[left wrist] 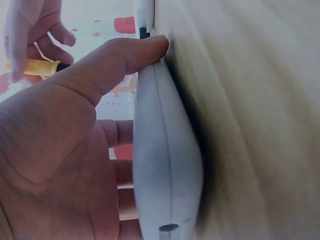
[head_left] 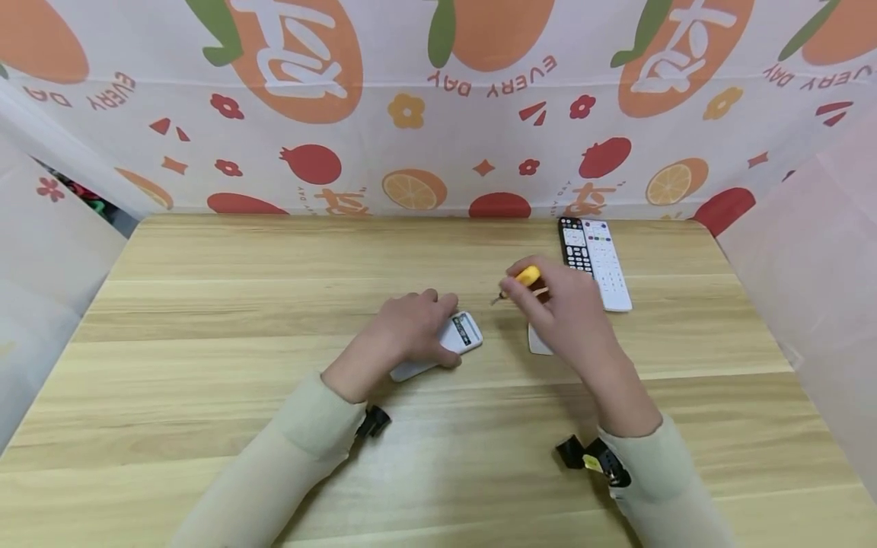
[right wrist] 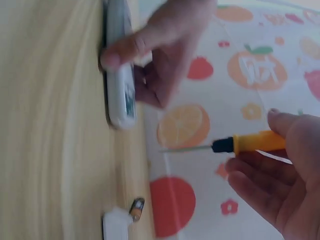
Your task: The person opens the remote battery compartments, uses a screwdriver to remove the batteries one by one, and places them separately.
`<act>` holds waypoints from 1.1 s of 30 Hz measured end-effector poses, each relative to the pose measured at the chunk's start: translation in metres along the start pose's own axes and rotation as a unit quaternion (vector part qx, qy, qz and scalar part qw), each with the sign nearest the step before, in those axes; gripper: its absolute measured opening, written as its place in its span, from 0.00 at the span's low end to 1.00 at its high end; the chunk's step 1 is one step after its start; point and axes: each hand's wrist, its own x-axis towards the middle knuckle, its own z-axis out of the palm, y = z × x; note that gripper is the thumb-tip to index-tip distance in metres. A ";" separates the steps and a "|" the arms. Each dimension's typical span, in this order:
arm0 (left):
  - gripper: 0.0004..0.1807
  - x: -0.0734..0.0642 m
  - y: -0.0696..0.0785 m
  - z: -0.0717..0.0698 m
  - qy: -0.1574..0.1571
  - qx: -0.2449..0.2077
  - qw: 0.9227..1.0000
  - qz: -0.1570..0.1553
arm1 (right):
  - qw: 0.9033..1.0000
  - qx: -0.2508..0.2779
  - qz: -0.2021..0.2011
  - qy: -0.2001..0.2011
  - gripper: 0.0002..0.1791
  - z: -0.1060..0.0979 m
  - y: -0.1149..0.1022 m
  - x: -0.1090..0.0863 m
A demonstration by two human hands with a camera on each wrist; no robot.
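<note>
My left hand [head_left: 404, 327] grips a white remote control [head_left: 447, 335] on the table, thumb along the near edge and fingers over the far side. A dark rectangular patch with small markings shows near the remote's right end. In the left wrist view the casing [left wrist: 162, 140] is seen edge-on, with a seam and a small hole. My right hand [head_left: 575, 308] holds a screwdriver [head_left: 527, 275] by its yellow handle between thumb and fingers. Its thin metal shaft [right wrist: 187, 148] points toward the remote, with the tip apart from it.
Behind my right hand, a black remote [head_left: 574, 242] and a longer white one [head_left: 606, 262] lie side by side. A white piece [head_left: 538, 342] is partly hidden under that hand, with a small battery [right wrist: 136, 207] beside it. A fruit-print cloth [head_left: 438, 137] hangs along the back edge.
</note>
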 end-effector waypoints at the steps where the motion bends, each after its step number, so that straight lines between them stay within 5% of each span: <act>1: 0.37 0.000 0.000 0.000 -0.001 -0.001 1.000 0.000 | 1.000 -0.004 0.008 0.016 0.17 -0.001 0.005 0.001; 5: 0.37 -0.001 0.000 0.001 -0.007 -0.010 1.000 -0.004 | 0.997 -0.027 0.052 0.051 0.17 -0.005 0.026 0.004; 12: 0.38 -0.002 0.000 0.002 -0.012 -0.018 1.000 -0.009 | 0.993 -0.044 0.105 0.006 0.18 -0.003 0.037 0.003; 24: 0.38 -0.003 0.002 0.002 -0.002 -0.010 1.000 -0.009 | 0.996 -0.039 0.077 0.024 0.17 -0.001 0.030 0.003; 33: 0.39 -0.003 0.002 0.003 -0.002 -0.008 1.000 -0.006 | 0.998 0.043 0.033 0.008 0.15 0.004 0.006 -0.001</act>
